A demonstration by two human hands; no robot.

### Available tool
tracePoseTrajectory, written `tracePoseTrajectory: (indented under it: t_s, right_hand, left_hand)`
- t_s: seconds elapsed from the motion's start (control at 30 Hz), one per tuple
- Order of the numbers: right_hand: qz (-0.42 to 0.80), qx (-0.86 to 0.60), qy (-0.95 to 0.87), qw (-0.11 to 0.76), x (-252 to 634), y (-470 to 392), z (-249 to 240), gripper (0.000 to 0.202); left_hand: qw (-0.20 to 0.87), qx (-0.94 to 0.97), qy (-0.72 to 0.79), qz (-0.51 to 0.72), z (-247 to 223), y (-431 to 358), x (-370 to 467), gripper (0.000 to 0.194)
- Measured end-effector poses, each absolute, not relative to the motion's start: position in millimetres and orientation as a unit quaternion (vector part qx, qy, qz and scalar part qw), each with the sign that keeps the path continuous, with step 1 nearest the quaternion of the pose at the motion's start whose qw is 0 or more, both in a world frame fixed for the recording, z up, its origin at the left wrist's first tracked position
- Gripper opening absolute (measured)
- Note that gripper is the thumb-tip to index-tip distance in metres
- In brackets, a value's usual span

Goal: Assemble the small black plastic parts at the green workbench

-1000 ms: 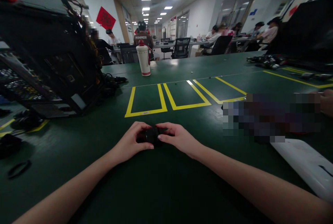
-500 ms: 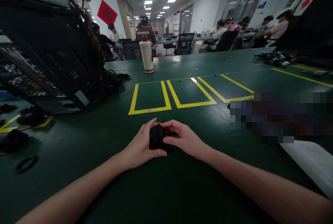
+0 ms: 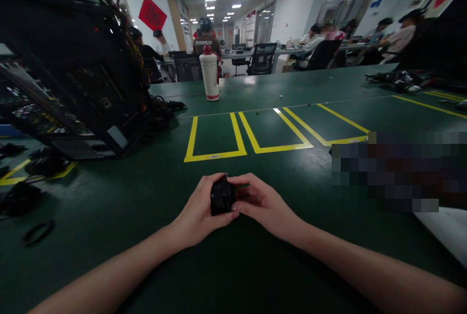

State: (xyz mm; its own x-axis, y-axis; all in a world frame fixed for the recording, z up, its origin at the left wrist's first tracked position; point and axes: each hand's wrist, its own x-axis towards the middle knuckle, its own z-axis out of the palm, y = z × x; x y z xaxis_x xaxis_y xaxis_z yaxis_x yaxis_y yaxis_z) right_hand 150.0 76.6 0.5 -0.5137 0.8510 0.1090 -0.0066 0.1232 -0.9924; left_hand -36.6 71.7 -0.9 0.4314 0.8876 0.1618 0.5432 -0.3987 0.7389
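A small black object [image 3: 222,196], rounded and lens-like, is held between both hands over the green table [image 3: 153,275]. My left hand [image 3: 199,209] wraps round its left side, thumb below and fingers above. From the right, my right hand [image 3: 262,202] grips its right edge with the thumb and fingertips. Just beyond the hands, yellow tape outlines [image 3: 215,156] mark the table top. The object's underside and its left side are hidden by my left hand.
An open black computer case [image 3: 80,80] with cables stands at the left. A white tumbler [image 3: 209,78] stands at the back. Black cables [image 3: 397,80] lie far right, a white sheet [image 3: 445,229] near right. Several people sit at tables behind.
The view has shifted slightly. The black object has turned a little, showing more of its ridged right side, and my right hand's fingers sit a little more apart behind it.
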Motion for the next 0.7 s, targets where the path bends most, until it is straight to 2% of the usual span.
tracePoseTrajectory:
  t_s: [0.23, 0.4, 0.57, 0.7]
  right_hand:
    - [0.589, -0.340, -0.618, 0.394, 148.2, 75.2, 5.7, 0.021]
    - [0.605, -0.355, -0.606, 0.374, 145.7, 74.6, 9.8, 0.035]
    - [0.561, -0.368, -0.650, 0.356, 145.8, 73.9, 5.6, 0.037]
    - [0.552, -0.320, -0.676, 0.369, 147.4, 73.6, 1.0, 0.042]
  left_hand:
    - [0.291, 0.812, 0.442, 0.248, 8.6, 70.8, -35.1, 0.064]
    - [0.280, 0.810, 0.453, 0.247, 9.2, 70.0, -35.2, 0.062]
    - [0.278, 0.808, 0.453, 0.253, 6.6, 69.5, -36.1, 0.063]
    - [0.287, 0.799, 0.455, 0.267, 3.1, 70.7, -36.7, 0.062]
